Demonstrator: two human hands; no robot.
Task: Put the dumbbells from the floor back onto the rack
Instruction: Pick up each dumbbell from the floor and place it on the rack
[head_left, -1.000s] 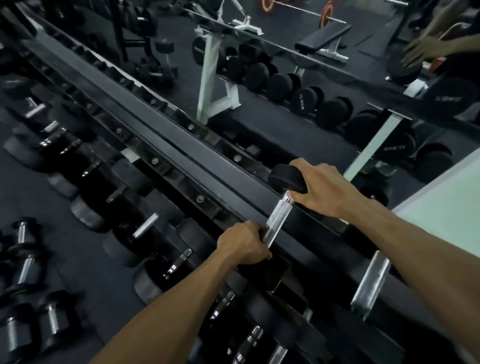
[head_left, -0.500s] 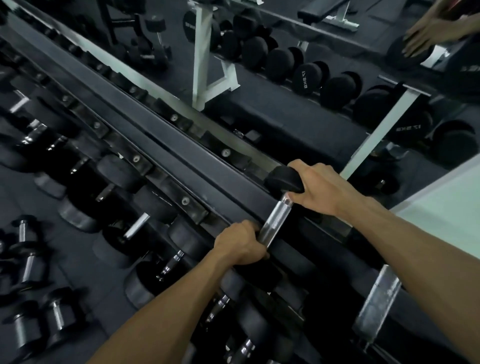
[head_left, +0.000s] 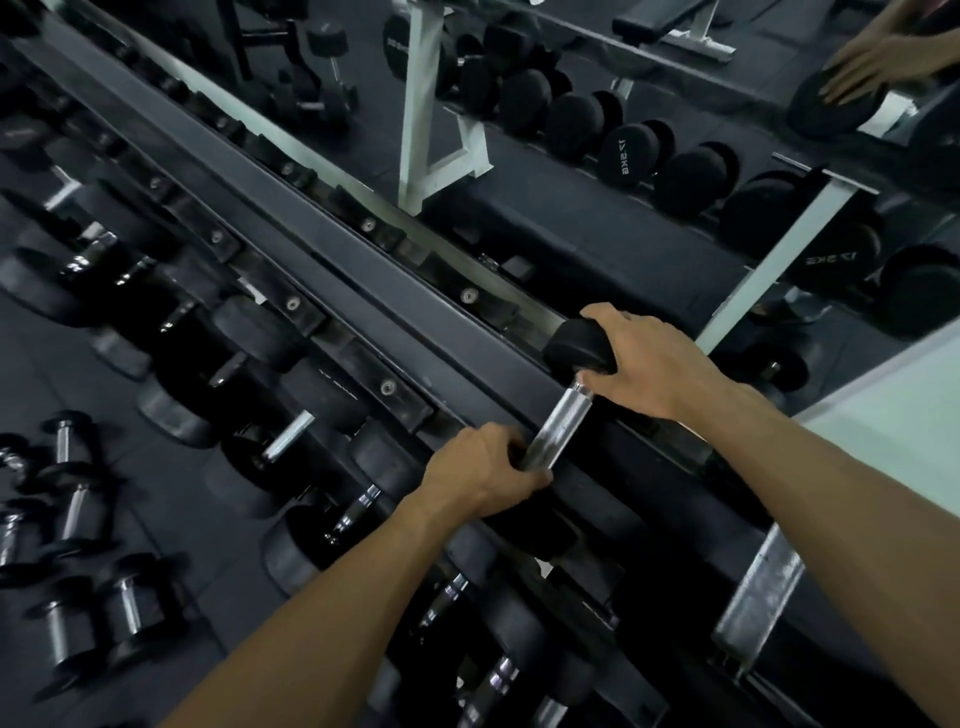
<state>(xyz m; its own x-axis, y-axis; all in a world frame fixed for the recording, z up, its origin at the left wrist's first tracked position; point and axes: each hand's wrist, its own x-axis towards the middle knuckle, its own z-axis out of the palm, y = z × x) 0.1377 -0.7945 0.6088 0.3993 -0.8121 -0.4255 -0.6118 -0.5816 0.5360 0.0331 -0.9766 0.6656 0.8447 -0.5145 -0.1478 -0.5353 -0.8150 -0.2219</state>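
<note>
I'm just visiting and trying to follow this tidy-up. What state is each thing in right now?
Dumbbell: lying across the top rail, held by both hands.
Left hand: closed around the near end of the chrome handle.
Right hand: cupped over the far black head.
Floor dumbbells: still down on the mat, untouched.
Racked dumbbells: resting on the lower tier.

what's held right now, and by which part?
One dumbbell, both hands: left hand wraps the near end of its chrome handle, right hand grips the far rubber head, over the rack.
</note>
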